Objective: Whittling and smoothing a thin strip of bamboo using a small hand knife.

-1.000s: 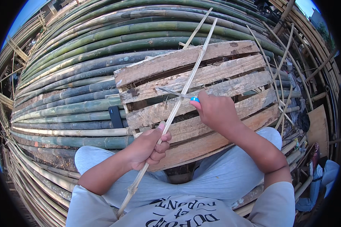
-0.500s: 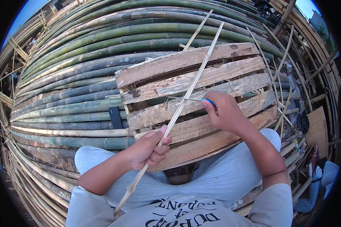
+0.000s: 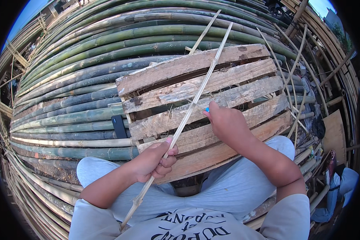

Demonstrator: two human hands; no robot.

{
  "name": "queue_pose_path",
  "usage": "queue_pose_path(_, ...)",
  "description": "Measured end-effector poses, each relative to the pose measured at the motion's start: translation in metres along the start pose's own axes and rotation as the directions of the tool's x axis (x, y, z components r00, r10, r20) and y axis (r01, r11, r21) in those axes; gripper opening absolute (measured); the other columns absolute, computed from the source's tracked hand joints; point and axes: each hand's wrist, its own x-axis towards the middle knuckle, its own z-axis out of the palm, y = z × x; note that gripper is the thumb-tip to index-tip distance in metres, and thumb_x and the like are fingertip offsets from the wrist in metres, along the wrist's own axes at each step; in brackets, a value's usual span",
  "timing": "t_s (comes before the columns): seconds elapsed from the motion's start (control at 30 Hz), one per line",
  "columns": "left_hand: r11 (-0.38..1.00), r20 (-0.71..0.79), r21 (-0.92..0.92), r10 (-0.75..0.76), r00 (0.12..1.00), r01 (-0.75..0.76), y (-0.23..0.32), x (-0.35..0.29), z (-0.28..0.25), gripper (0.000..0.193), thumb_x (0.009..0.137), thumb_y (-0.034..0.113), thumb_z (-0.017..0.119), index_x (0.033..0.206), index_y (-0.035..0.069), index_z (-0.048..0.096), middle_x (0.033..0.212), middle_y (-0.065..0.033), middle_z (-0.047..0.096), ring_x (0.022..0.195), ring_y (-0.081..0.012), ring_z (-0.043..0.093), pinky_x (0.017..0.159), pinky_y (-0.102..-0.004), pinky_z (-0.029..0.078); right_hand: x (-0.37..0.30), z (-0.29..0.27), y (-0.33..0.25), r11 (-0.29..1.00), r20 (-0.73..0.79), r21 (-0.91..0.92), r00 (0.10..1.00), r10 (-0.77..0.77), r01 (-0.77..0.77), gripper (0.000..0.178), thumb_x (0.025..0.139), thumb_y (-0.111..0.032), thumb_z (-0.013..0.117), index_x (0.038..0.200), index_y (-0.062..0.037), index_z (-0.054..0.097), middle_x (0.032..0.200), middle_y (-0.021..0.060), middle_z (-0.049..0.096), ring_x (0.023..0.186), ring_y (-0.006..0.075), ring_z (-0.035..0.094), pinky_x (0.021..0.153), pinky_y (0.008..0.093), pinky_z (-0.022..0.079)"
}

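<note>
While strip [image 3: 184,119] stays gripped, knife [image 3: 207,109] turned.

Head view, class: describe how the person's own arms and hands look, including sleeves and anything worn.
The left hand and right hand are bare: no gloves, ring or watch shows. Both forearms are uncovered. The pale grey shirt has plain short sleeves, ending near the elbows.
</note>
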Motion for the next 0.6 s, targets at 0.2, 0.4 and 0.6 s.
queue_pose_path(0.2, 1.000, -0.031, -0.004, -0.005, 1.000, 0.005, 0.007, -0.002, 0.007, 0.043, 0.105, 0.056, 0.031, 0.085, 0.018, 0.038, 0.061, 0.0079, 0.027, 0.046, -0.0026, 0.017, 0.038, -0.0212, 0.010, 0.009, 0.014, 0.018, 0.986, -0.261, -0.118, 0.954, -0.146, 0.118, 0.028, 0.098, -0.032, 0.056, 0.083, -0.0096, 0.050, 0.060, 0.0050, 0.057, 0.052, 0.0231, 0.064, 0.045, 0.0367, 0.049)
queue_pose_path(0.4, 1.000, -0.027, -0.027, 0.013, 1.000, -0.014, 0.014, -0.007, 0.002, 0.043, 0.105, 0.055, 0.032, 0.084, 0.019, 0.038, 0.061, 0.0093, 0.027, 0.046, -0.0018, 0.016, 0.037, -0.0207, 0.009, 0.017, 0.014, 0.012, 0.989, -0.234, -0.110, 0.964, -0.126, 0.103, 0.021, 0.097, -0.023, 0.058, 0.085, -0.0081, 0.050, 0.063, 0.0079, 0.055, 0.054, 0.0255, 0.061, 0.046, 0.0383, 0.048)
queue_pose_path(0.6, 0.998, 0.052, -0.066, -0.006, 0.999, 0.010, 0.009, -0.019, 0.003, 0.042, 0.105, 0.055, 0.032, 0.084, 0.019, 0.038, 0.062, 0.0093, 0.025, 0.046, -0.0013, 0.016, 0.037, -0.0204, 0.008, 0.010, -0.002, 0.022, 0.947, -0.172, -0.251, 0.954, -0.245, 0.198, 0.019, 0.097, -0.021, 0.056, 0.085, -0.0088, 0.049, 0.063, 0.0041, 0.055, 0.050, 0.0182, 0.062, 0.042, 0.0316, 0.049)
